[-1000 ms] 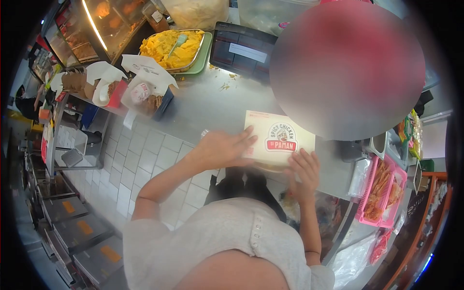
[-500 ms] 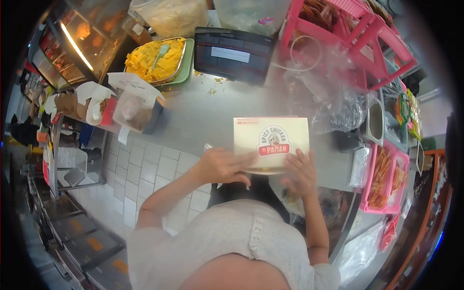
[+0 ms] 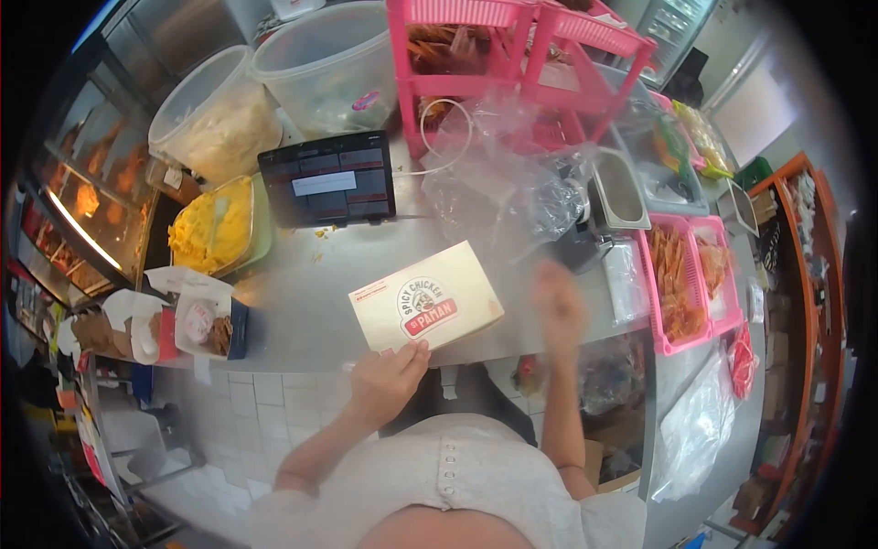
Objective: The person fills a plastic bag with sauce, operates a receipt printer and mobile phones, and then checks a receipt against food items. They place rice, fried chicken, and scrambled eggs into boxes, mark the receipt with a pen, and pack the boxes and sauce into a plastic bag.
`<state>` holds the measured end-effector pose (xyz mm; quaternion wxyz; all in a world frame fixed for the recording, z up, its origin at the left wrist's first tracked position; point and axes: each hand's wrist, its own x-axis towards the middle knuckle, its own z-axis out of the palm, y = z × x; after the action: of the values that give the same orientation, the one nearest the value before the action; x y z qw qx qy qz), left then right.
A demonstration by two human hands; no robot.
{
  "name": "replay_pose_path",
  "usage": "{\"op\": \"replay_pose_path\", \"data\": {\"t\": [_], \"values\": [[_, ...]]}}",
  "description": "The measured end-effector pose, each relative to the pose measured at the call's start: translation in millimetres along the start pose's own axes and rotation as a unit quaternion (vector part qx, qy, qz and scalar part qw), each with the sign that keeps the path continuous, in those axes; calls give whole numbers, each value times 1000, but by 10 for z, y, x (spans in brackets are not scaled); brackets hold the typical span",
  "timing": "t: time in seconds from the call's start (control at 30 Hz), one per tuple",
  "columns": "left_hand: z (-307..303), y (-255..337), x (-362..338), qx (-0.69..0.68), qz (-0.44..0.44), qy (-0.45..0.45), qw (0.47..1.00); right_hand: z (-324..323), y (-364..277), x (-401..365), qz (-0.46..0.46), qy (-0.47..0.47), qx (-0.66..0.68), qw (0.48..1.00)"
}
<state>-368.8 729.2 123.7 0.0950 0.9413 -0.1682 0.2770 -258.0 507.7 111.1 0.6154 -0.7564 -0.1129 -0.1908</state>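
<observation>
A closed cream cardboard food box (image 3: 439,288) with a red "Spicy Chicken" logo sits tilted near the counter's front edge. My left hand (image 3: 389,380) holds it at its near edge, fingers closed against the cardboard. Off the box to the right, my right hand (image 3: 555,302) is raised over the counter and smeared by motion, so its fingers cannot be made out. The clear plastic bags (image 3: 503,192) lie just beyond that hand.
A tablet (image 3: 329,183) stands at the back of the steel counter (image 3: 302,320), beside a tray of yellow food (image 3: 212,224). Open food boxes (image 3: 206,320) line the left. Pink baskets (image 3: 681,284) and a metal container (image 3: 622,188) are at right.
My right hand has left the box and moved right. The box now lies turned at an angle, with my left hand still at its near edge. The camera view has swung right.
</observation>
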Motion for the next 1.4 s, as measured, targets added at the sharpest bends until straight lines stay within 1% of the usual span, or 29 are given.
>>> {"op": "replay_pose_path", "data": {"t": [0.03, 0.07, 0.1, 0.13, 0.17, 0.2, 0.23, 0.27, 0.3, 0.37, 0.4, 0.47, 0.5, 0.53, 0.57, 0.6, 0.67, 0.7, 0.77, 0.8, 0.87, 0.9, 0.93, 1.0, 1.1, 1.23, 1.3, 1.33, 1.4], "values": [[14, -13, 14, 0, 7, 1, 1000, -232, 186, 214, -3, 47, -63, 997], [24, -19, 24, -21, 5, 9, 1000, -431, 274, 411, 56, 114, -185, 974], [18, -19, 18, -41, 1, 14, 999, -674, 544, 601, 24, 126, -342, 931], [5, -13, 10, -41, 5, 12, 999, -895, 854, 759, 12, 91, -359, 929], [2, -2, 20, -65, -20, 15, 998, -1011, 1042, 888, -2, 57, -376, 925], [14, -6, 56, -88, -42, 23, 995, -1005, 1048, 994, -5, 65, -375, 925], [24, -8, 76, -89, -35, 29, 995, -1004, 1030, 1096, 75, -26, -328, 941], [28, 3, 68, -96, -57, 33, 993, -1006, 1015, 1186, 155, -117, -275, 942], [28, 13, 61, -104, -80, 33, 991, -990, 1013, 1258, 155, -112, -275, 942], [24, 18, 73, -108, -80, 29, 990, -915, 988, 1313, 252, -158, -251, 921], [20, 18, 76, -110, -85, 27, 990, -915, 963, 1310, 255, -154, -250, 921], [30, 11, 60, -111, -82, 27, 990, -921, 798, 1326, 361, -122, -123, 917], [38, 4, 59, -111, -83, 30, 990, -939, 810, 1311, 360, -119, -122, 917], [45, -2, 63, -112, -83, 31, 990, -962, 817, 1280, 407, -39, 41, 911], [53, -2, 62, -112, -87, 34, 989, -989, 819, 1252, 440, 41, 202, 874], [54, 5, 50, -111, -93, 36, 989, -1027, 817, 1215, 441, 39, 199, 874], [54, 9, 47, -116, -94, 34, 988, -1081, 745, 1101, 360, 4, 282, 890], [53, 3, 51, -119, -92, 32, 988, -1090, 759, 1026, 361, 3, 280, 890], [53, 2, 49, -120, -94, 34, 988, -1102, 856, 850, 249, -75, 144, 955], [53, 7, 46, -119, -95, 35, 988, -1116, 927, 745, 250, -77, 141, 955], [49, 4, 49, -125, -94, 35, 987, -1128, 1102, 555, 224, -28, 85, 971], [44, 5, 52, -129, -91, 33, 987, -1115, 1198, 495, 201, -10, 86, 976], [28, 11, 63, -129, -96, 33, 986, -1092, 1171, 456, 202, -14, 85, 976], [0, 21, 86, -128, -102, 21, 986, -1021, 1135, 375, 203, 31, 106, 973], [16, 19, 68, -129, -112, 14, 985, -969, 1090, 341, 176, 32, 84, 980], [-9, 41, 117, -137, -153, 14, 979, -912, 1140, 359, 185, 47, 40, 981], [-10, 11, 109, -142, -158, 9, 977, -890, 1118, 376, 176, 68, -60, 980], [6, -4, 111, -140, -163, 7, 977, -885, 1113, 390, 179, 63, -59, 980], [28, -40, 94, -133, -127, 8, 983, -856, 1122, 339, 164, 83, -242, 953]]}}
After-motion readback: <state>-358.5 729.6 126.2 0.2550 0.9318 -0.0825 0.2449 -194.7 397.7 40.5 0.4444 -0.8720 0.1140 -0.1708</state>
